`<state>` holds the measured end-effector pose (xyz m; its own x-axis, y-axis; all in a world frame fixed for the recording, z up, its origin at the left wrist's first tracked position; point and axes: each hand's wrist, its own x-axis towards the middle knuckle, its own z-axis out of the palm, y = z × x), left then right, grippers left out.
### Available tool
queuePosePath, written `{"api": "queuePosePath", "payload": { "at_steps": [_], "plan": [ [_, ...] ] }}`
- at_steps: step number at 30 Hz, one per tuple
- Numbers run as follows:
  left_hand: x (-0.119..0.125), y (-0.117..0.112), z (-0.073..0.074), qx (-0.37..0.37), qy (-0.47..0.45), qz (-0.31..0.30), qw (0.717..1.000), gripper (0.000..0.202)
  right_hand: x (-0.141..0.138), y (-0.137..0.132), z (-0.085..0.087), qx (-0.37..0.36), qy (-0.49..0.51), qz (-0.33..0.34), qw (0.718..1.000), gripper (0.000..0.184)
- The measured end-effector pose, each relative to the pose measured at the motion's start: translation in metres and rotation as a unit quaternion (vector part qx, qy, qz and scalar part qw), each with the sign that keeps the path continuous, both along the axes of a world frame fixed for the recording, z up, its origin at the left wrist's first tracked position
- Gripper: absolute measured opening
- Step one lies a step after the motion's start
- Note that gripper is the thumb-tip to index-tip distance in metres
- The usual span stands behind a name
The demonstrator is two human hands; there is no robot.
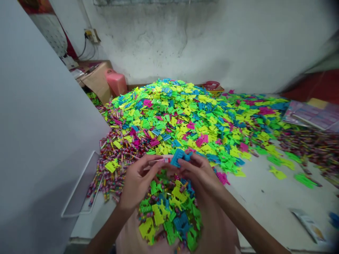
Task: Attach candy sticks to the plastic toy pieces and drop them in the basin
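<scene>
The left hand has its thumb and fingertips almost together, pinching a slim stick with a red and white end. The right hand is closed lightly, thumb against fingers, on a blue plastic piece. The piece is between the two hands, right at the stick's end (whether the two touch, I cannot tell).

Below the hands, nearest of all, a small heap of green, yellow and blue pieces, with sticks among them, lies on pale pink cloth. Beyond the hands, a large pile of similar pieces, some pink, spreads across the white table towards the far wall. Many colourful sticks lie along its left side.

At the far left, a pink jug stands beside a cardboard box. A packet lies on the table, near and to the right.
</scene>
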<state>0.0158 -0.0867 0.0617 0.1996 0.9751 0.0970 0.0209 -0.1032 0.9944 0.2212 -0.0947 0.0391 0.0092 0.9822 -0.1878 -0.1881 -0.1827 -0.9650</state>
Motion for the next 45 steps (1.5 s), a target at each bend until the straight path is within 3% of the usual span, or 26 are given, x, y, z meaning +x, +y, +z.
{"api": "queuePosePath", "payload": {
  "at_steps": [4,7,11,15,19,22,27,31,36,39,41,43,45],
  "plan": [
    [0.005,-0.006,0.001,0.024,0.036,0.027,0.999,0.023,-0.003,-0.013,-0.001,0.051,-0.064,0.010,0.997,0.029],
    [0.007,-0.011,0.001,0.104,0.112,0.032,0.988,0.018,-0.005,-0.018,0.001,0.097,-0.138,0.016,0.986,0.025],
    [0.007,-0.017,-0.002,0.257,0.240,0.039,0.935,0.017,-0.009,-0.026,0.009,0.155,-0.262,0.023,0.952,0.021],
    [0.002,-0.014,0.002,0.319,0.279,0.011,0.906,0.018,-0.011,-0.033,0.013,0.198,-0.325,0.032,0.924,0.020],
    [-0.006,-0.011,0.013,0.315,0.253,0.022,0.915,0.020,-0.007,-0.031,0.009,0.154,-0.279,0.018,0.948,0.019],
    [-0.006,-0.013,0.015,0.306,0.236,-0.005,0.922,0.022,-0.006,-0.029,0.007,0.154,-0.272,0.017,0.950,0.020],
    [-0.002,-0.017,0.006,0.324,0.260,-0.014,0.909,0.022,-0.008,-0.033,0.012,0.193,-0.352,0.029,0.915,0.020],
    [-0.012,-0.013,0.005,0.348,0.292,-0.064,0.888,0.029,0.002,-0.033,0.018,0.240,-0.400,0.086,0.880,0.028],
    [-0.021,0.000,0.015,0.229,0.230,-0.141,0.935,0.019,0.009,-0.021,0.018,0.189,-0.300,0.170,0.919,0.031],
    [-0.020,0.006,0.018,0.211,0.239,-0.157,0.935,0.019,0.009,-0.013,0.011,0.163,-0.249,0.186,0.936,0.037],
    [-0.024,0.011,0.014,0.221,0.254,-0.181,0.924,0.020,0.015,-0.004,0.007,0.163,-0.248,0.223,0.929,0.040],
    [-0.036,0.023,0.003,0.206,0.282,-0.185,0.919,0.025,0.029,0.009,0.001,0.162,-0.318,0.234,0.904,0.041],
    [-0.053,0.043,-0.018,0.164,0.336,-0.122,0.919,0.036,0.049,0.028,-0.010,0.146,-0.438,0.171,0.871,0.045]
  ]
}}
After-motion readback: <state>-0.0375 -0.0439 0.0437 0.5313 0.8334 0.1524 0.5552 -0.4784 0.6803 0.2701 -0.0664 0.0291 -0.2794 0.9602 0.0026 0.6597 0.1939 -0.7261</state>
